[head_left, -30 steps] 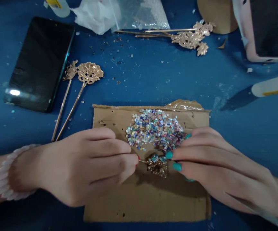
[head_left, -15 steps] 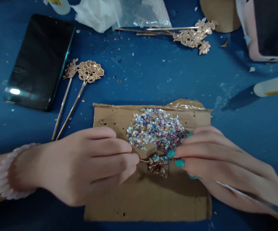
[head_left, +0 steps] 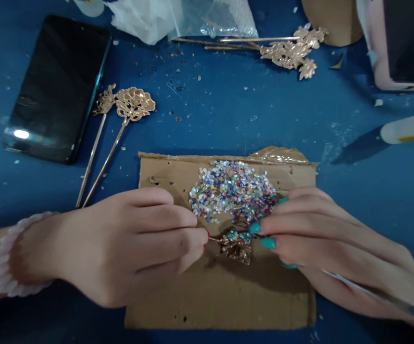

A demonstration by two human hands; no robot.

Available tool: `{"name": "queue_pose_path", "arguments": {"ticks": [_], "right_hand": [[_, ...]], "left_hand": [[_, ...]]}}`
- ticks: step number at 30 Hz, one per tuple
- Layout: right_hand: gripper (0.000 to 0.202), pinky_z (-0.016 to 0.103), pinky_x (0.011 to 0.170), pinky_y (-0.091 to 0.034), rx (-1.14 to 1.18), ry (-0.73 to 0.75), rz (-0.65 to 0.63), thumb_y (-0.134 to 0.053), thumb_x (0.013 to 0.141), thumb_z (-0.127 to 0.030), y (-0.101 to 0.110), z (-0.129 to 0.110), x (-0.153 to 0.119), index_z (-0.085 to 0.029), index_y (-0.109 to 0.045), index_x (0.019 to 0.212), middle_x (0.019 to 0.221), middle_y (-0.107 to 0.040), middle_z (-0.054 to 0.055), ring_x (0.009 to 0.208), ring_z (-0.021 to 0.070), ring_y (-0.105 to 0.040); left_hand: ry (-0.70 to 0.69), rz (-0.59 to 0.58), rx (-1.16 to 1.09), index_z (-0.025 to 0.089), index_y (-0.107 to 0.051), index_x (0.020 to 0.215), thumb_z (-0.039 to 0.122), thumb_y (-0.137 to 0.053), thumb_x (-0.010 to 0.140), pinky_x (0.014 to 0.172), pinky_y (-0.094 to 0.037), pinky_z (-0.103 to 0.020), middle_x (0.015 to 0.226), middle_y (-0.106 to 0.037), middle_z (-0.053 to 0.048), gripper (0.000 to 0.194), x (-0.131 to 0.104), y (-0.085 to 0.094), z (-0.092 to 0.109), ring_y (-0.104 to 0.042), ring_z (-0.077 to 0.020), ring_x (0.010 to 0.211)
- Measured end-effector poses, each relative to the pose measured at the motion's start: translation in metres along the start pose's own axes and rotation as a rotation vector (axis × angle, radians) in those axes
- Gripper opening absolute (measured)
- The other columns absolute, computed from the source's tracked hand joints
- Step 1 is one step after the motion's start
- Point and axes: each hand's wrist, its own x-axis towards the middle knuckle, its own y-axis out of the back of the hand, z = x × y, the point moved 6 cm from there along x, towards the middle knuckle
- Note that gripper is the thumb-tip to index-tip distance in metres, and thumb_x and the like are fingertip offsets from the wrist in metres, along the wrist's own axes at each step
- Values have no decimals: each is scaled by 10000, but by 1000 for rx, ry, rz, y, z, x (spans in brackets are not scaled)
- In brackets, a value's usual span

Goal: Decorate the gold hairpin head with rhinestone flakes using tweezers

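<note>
My left hand (head_left: 135, 248) is closed in a pinch on the thin stem of a gold-coloured hairpin (head_left: 236, 249). The hairpin's openwork head, with blue-green shiny bits on its upper side, sits over the cardboard between my hands. My right hand (head_left: 321, 243), with teal nails, is closed around a slim metal tool (head_left: 375, 292); its shaft shows behind the fingers, and its tip is mostly hidden near the hairpin's head. A heap of small multicoloured shiny flakes (head_left: 228, 186) lies just beyond the hairpin, close to my right fingertips.
The cardboard piece (head_left: 178, 306) rests on a blue table. Two gold hairpins (head_left: 135, 104) lie beside a black phone (head_left: 56, 91) at left. More hairpins (head_left: 285, 52) and a plastic bag (head_left: 214, 21) are at the back. A pale phone (head_left: 407, 43) and white bottle (head_left: 409, 128) are at right.
The view has shifted very slightly. Both hands, the hairpin and the tool keep nearly the same positions.
</note>
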Motion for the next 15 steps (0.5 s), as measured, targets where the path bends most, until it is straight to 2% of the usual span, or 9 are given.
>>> {"name": "queue_pose_path", "arguments": {"ticks": [5,11,15], "right_hand": [[126,340,960,-576,13,0,-31,-551,956,-73,-5,2,-1,-135,-627,1036,1010,-756,88,1007,161,-704],[160,331,869,-622,35,-39,104,-509,988,-143,-6,5,-2,-197,-659,968,967,-765,58,924,164,-734],[113,335,892,-624,54,-60,-15,-589,930,-107,-7,7,2,-178,-673,955,967,-767,63,950,171,-737]], "left_hand": [[-7,8,23,153,-728,1058,127,-356,1055,841,-471,-340,1128,-742,-8,373,0,-1,0,-617,-142,1073],[1,13,25,154,-726,1059,136,-363,1055,827,-478,-328,1059,-749,-18,363,1,-1,-1,-631,-138,1060],[7,13,3,138,-719,1070,138,-356,1061,806,-474,-333,1047,-756,-19,363,1,0,-1,-629,-132,1045]]}}
